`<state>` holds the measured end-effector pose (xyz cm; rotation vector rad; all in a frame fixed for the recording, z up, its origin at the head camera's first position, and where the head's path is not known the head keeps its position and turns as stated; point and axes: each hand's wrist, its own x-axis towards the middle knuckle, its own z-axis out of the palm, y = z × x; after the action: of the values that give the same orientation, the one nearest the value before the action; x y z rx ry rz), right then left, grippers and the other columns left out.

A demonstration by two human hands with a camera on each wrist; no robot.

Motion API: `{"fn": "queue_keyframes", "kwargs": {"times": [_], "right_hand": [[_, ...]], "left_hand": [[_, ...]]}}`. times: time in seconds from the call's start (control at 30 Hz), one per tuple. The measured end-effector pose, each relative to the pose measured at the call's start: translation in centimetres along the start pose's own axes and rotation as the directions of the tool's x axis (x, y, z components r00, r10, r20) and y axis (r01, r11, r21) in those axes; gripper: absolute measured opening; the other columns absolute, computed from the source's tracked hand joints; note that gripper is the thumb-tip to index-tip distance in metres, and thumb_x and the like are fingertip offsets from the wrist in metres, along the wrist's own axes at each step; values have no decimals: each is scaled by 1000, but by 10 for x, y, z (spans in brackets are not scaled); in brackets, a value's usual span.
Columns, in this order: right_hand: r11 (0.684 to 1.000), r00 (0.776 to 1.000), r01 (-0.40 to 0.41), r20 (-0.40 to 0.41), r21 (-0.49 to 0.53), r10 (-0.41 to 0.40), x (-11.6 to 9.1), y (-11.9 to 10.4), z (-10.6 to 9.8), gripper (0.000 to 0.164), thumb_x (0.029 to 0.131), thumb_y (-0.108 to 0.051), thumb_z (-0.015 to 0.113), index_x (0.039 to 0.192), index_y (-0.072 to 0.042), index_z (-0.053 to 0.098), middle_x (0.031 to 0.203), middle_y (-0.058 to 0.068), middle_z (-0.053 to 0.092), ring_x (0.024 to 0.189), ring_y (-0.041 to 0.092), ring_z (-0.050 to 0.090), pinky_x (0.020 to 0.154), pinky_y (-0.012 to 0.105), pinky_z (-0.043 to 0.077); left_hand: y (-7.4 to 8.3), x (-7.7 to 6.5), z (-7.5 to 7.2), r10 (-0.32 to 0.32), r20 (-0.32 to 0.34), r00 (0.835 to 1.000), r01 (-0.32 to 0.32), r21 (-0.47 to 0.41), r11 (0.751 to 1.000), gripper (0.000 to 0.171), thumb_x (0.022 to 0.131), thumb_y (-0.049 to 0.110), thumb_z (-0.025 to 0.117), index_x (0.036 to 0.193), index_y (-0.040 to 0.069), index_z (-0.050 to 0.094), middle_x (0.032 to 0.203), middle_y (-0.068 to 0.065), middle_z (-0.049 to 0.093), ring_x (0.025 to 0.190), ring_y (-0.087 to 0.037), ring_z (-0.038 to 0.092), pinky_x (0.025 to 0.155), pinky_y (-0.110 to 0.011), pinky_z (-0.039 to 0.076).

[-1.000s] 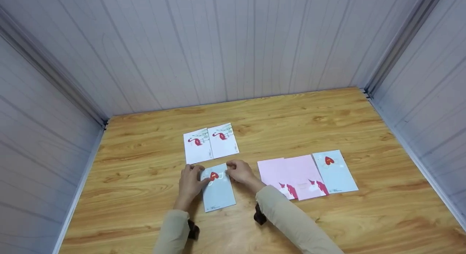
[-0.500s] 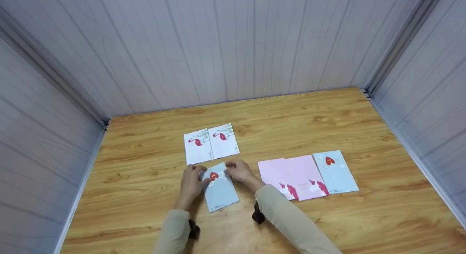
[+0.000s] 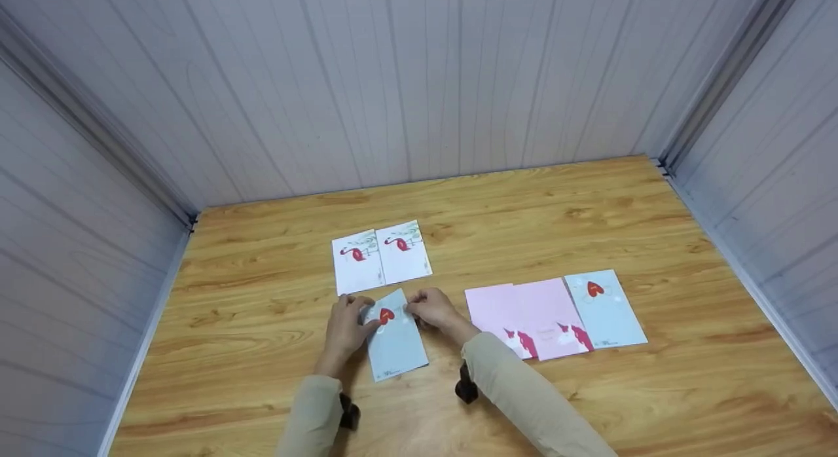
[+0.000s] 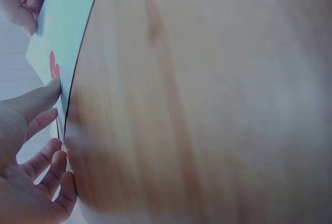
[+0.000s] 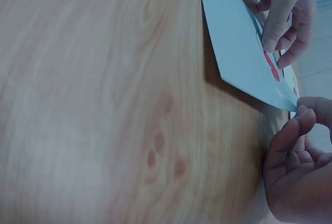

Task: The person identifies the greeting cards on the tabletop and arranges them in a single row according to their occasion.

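A light blue card point(image 3: 398, 347) with a red heart near its far end is held between both hands. In the head view the left hand point(image 3: 345, 329) pinches its left edge, thumb over the front beside the heart. The right hand point(image 3: 435, 310) pinches the far right corner between thumb and forefinger. In the right wrist view, the card's near part slants above the wood with a shadow under its edge. The left wrist view shows the left thumb point(image 4: 44, 99) on the card's face, its fingers behind the edge.
Beyond the hands lie two white flamingo cards point(image 3: 357, 274) side by side. At the right, two pink unicorn cards point(image 3: 491, 306) overlap, with another light blue heart card point(image 3: 609, 316) against them. The wooden table point(image 3: 229, 326) meets pale panel walls point(image 3: 425, 84) at the back and sides.
The light blue card has turned a little in the hands. Its near end has shifted slightly right and its far right corner slightly left. Both hands keep their grip, nearly in place.
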<state>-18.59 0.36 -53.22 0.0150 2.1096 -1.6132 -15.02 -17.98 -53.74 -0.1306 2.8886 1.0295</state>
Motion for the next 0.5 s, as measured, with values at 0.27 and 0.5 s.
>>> {"fn": "queue_keyframes", "kwargs": {"times": [0.27,0.5], "right_hand": [[999,999,25,21,34,-25,-2,3,-4,6,87,-10,58,84,-5,56,66,2,50,50,9,43,45,20,36],[978,993,106,37,178,-114,-3,12,-10,6,87,-7,55,84,-4,52,63,-1,46,50,8,39,46,21,33]], "left_hand": [[-2,0,3,-36,-11,999,36,-55,998,48,78,18,73,120,5,53,116,-12,44,106,-28,40,94,-44,32],[-3,-2,3,-47,-10,999,46,-61,997,52,79,25,72,120,0,51,120,-14,42,109,-30,39,96,-44,30]]}}
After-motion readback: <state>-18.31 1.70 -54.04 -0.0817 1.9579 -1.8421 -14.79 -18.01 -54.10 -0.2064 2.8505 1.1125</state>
